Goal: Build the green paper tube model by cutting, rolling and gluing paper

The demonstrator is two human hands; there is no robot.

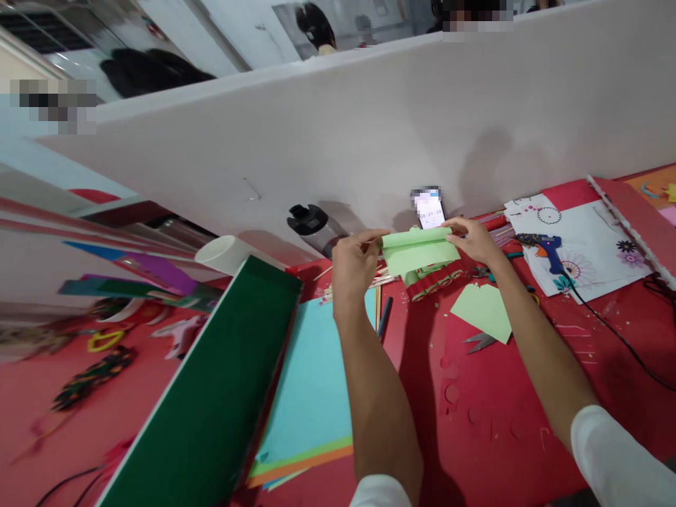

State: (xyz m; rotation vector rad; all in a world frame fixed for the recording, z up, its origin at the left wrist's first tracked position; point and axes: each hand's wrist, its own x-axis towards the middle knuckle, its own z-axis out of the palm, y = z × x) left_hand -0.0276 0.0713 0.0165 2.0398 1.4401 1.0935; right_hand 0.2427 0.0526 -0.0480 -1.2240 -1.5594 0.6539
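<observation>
A light green paper strip (417,253), its top edge rolled or folded over, is stretched between my two hands above the red table. My left hand (355,259) pinches its left end, and my right hand (475,241) pinches the right end. Just below the strip lies a red and green gathered paper piece (436,280), partly covered by it. Near my right forearm, a light green paper sheet (483,310) rests over a pair of scissors (479,342), whose blades stick out.
A green board (211,394) stands left of a stack of coloured paper (311,380). A bottle (317,229) and a lit phone (429,210) are by the white partition (370,127). To the right, a blue glue gun (549,248) with a black cord lies on patterned paper (596,274).
</observation>
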